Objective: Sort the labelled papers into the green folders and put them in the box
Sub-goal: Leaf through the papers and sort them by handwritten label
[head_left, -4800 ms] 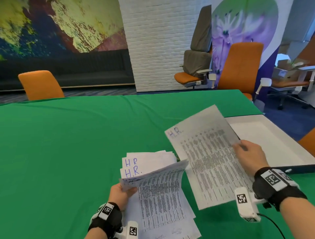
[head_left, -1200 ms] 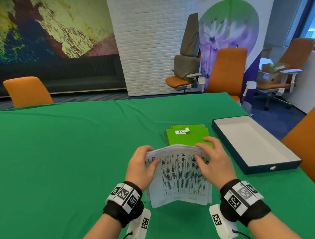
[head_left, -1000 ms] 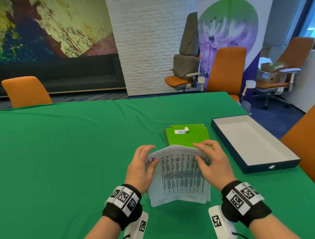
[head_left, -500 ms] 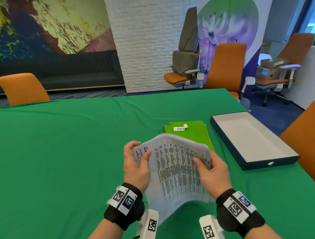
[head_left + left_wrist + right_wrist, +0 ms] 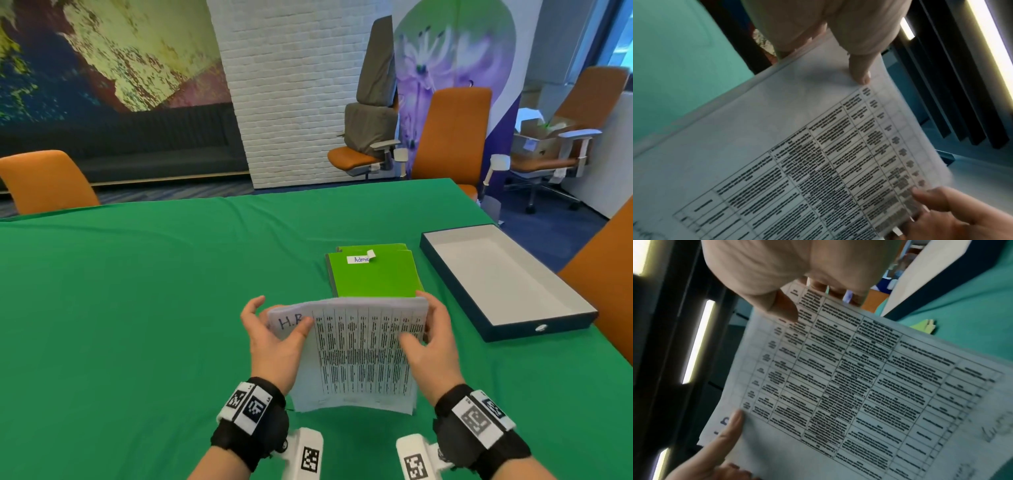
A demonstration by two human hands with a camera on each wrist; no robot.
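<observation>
paper stack (image 5: 356, 353) lowered upright | left hand (image 5: 274, 342) – right hand (image 5: 431, 346) grasping it | green table (image 5: 137, 308)

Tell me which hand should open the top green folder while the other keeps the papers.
Right. The right hand holds the papers on the side nearest the folders, just beyond its fingers; the left hand is farther off.

We see the room bright and sharp from the head view. Lines bend near its edges. Both wrist views are dimmer and blurry, with long ceiling lights (image 5: 991, 40) glowing.
</observation>
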